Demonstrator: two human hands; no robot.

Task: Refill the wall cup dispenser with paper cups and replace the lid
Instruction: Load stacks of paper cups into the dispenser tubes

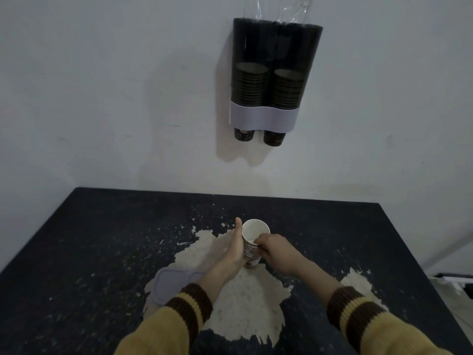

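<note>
A stack of paper cups (252,239), white inside with dark striped rims, stands on the table (102,239) near its middle. My left hand (234,248) presses flat against the stack's left side, thumb up. My right hand (272,248) grips the stack from the right, fingers curled round the rims. On the wall above hangs the dispenser (273,80), two dark see-through tubes with a grey band at the bottom, each roughly half full of cups. Its top is open. The grey lid (169,280) lies flat on the table beside my left forearm.
The dark tabletop has a large worn, pale patch (245,298) under my arms and a smaller one (358,280) to the right. Clear plastic wrap (276,8) sticks up above the dispenser's top. The table's right edge drops off near some white objects (455,283).
</note>
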